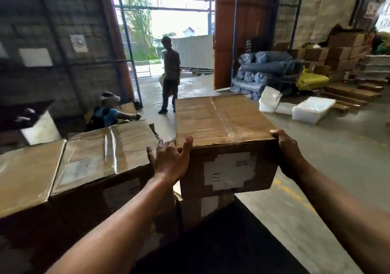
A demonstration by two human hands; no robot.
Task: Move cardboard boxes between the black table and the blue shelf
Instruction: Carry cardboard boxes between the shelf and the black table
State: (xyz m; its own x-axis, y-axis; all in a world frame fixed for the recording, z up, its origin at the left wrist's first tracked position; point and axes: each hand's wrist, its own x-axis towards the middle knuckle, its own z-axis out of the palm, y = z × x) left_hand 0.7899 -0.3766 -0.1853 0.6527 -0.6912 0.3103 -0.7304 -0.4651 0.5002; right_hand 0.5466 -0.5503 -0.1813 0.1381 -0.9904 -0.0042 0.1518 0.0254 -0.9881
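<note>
Left hand (171,159) clasps the near left corner of a brown taped cardboard box with a torn white label (221,122), thumb hooked over its top edge. Right hand (288,153) grips the opposite side, thumb on top, its fingers hidden behind the box. That box is above a second labelled cardboard box (207,207), which is mostly covered, at the far end of the black desk (221,248). Whether the two touch is unclear. Two more glossy-taped cardboard boxes (101,155) sit side by side to the left, the outer one cut off by the frame. Beyond are two blurred people, a standing person (171,73) and a seated person (107,113). Two white plastic tubs (312,109) lie on the concrete floor.
</note>
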